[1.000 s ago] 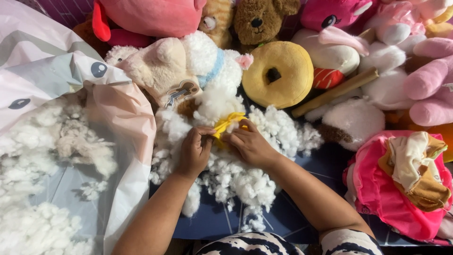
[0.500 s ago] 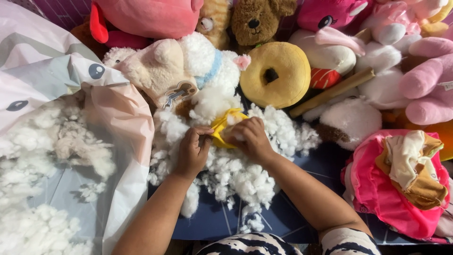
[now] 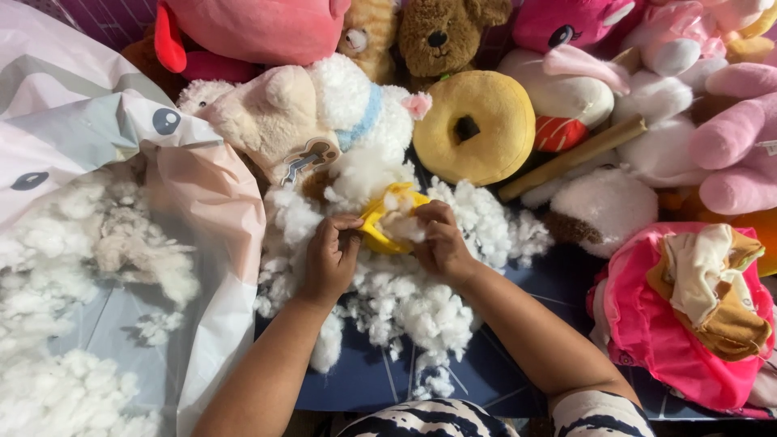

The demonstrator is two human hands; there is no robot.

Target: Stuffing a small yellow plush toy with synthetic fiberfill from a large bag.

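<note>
A small yellow fabric toy skin (image 3: pixel 380 212) is held between both hands above a heap of white stuffing (image 3: pixel 396 291). My left hand (image 3: pixel 330 257) pinches its left edge. My right hand (image 3: pixel 441 241) grips its right side, fingers pressed against a tuft of white stuffing showing in the skin's opening. Both forearms reach in from the bottom of the view. The lower part of the yellow skin is hidden behind my fingers.
A large pale cover (image 3: pixel 121 267) spread open on the left holds more loose stuffing. Plush toys line the back: a white lamb (image 3: pixel 348 105), a yellow doughnut cushion (image 3: pixel 476 125), a brown bear (image 3: pixel 441 32). A pink bag of fabric (image 3: pixel 688 324) lies right.
The yellow skin has dropped slightly and opened wider between my hands, and white stuffing now shows at its mouth under my right fingers.
</note>
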